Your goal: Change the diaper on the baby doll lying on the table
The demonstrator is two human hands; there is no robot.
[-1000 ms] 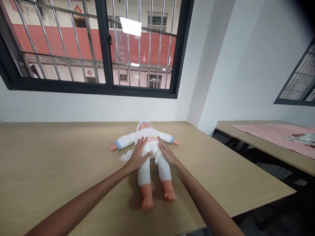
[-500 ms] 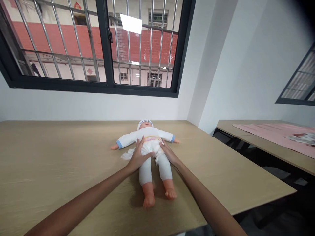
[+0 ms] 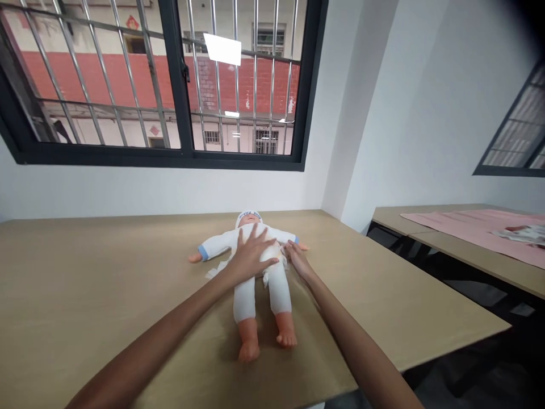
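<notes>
A baby doll (image 3: 260, 267) in a white suit lies on its back in the middle of the wooden table (image 3: 85, 295), head toward 12 o'clock by the wall and bare feet toward 6 o'clock, arms spread out to 9 and 3 o'clock. Lying flat and face up like this, its front is open to both hands. The left hand (image 3: 251, 254) rests palm-down on the doll's belly with the fingers spread wide and flat; it grips nothing, and looks placed to press the doll against the table so it does not slide. The right hand (image 3: 297, 258) sits at the doll's side at 3 o'clock, fingers loosely extended and touching the suit near the hip; whether they pinch any cloth I cannot tell. A bit of white cloth (image 3: 216, 268) pokes out from under the doll at 9 o'clock. At 12 o'clock above the table is a barred window (image 3: 170, 85). Well apart at 3 o'clock, a second table carries a pink cloth (image 3: 477, 227).
</notes>
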